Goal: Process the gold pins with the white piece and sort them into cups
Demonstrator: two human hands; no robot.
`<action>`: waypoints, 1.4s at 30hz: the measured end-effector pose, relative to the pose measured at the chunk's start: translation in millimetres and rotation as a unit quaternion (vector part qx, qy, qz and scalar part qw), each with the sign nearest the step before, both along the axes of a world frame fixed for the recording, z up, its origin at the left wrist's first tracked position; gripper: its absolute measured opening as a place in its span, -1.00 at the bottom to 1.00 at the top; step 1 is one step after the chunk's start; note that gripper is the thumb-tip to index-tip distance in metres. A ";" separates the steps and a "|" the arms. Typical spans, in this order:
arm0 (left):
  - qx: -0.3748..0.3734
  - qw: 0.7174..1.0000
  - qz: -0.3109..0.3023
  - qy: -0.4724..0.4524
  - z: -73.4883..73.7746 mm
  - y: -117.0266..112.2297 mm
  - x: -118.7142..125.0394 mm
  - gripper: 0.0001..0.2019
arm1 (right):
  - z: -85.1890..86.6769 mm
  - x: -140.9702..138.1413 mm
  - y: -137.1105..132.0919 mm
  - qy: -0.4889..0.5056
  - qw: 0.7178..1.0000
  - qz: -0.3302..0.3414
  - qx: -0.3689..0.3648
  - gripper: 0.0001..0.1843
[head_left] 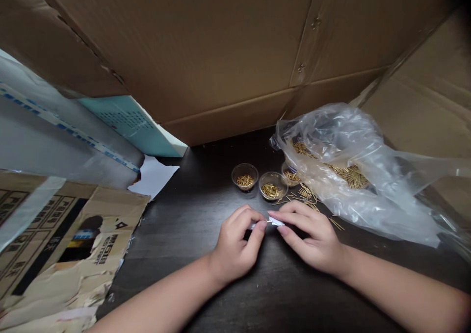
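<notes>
My left hand (241, 242) is closed in a pinch, and a thin metal pin (270, 222) shows at its fingertips. My right hand (312, 235) pinches a small white piece (275, 221) between thumb and fingers. The pin and the white piece meet just above the dark table, though the fingers hide how they join. Beyond my hands stand three small clear plastic cups, a left one (245, 167), a middle one (273, 176) and a right one (284, 170), with small brass-coloured parts inside. Loose brass pins (305, 193) lie behind my right hand.
A clear plastic bag (353, 127) with many brass pins (351, 176) spreads at the right. Tall cardboard walls (221, 43) close off the back and right. At the left are a torn cardboard box (121, 215), a wrapped roll (73, 132) and a white paper scrap (152, 176).
</notes>
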State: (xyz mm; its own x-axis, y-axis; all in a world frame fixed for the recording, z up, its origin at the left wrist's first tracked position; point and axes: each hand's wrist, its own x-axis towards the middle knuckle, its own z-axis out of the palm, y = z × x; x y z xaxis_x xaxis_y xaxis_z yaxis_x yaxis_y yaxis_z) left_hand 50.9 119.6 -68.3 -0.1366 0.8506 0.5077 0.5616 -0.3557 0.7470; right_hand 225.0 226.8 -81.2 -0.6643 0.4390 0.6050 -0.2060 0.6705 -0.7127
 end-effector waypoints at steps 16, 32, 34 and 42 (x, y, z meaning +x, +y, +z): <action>-0.032 0.999 -0.011 0.000 -1.8 0.9 0.2 -0.92 | 0.3 -0.3 1.6 -0.034 0.998 0.020 -0.049 -0.65; -0.057 0.998 -0.025 0.015 -1.7 3.1 1.1 -0.91 | 2.7 -0.5 4.1 -0.025 0.998 0.012 -0.060 -0.67; -0.059 0.998 -0.020 0.008 -1.5 3.5 0.8 -0.90 | 3.5 -0.9 3.8 -0.021 0.998 0.004 -0.060 -0.67; -0.044 0.999 0.015 0.002 0.4 2.3 -0.4 -0.90 | 4.2 -3.5 4.7 -0.027 0.998 -0.034 -0.053 -0.68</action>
